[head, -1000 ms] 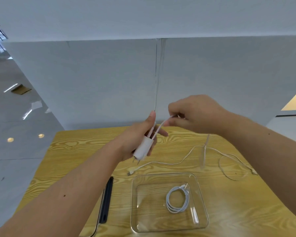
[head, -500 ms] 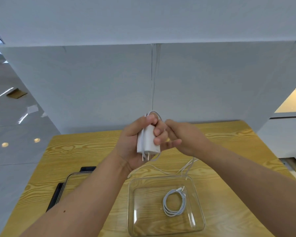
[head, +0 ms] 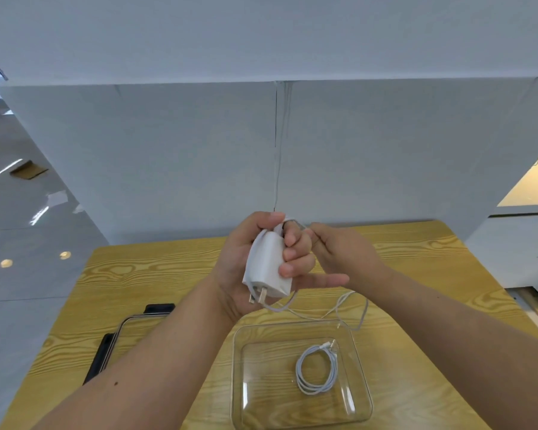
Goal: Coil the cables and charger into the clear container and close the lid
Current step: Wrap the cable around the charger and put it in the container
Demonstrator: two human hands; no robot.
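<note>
There is only the one view, from a wide-angle camera on the person's head, looking forward and down across both forearms. It sits close: the left hand (head: 255, 259) and right hand (head: 342, 259) meet near the middle of the picture, raised above the wooden table (head: 143, 274). Below the hands, nearest the camera, lies the clear container (head: 362, 361); beyond them a pale wall (head: 184, 156) fills the upper half. Left of the left hand, glossy floor (head: 25, 243) shows. Straight edges bow toward the borders.
</note>
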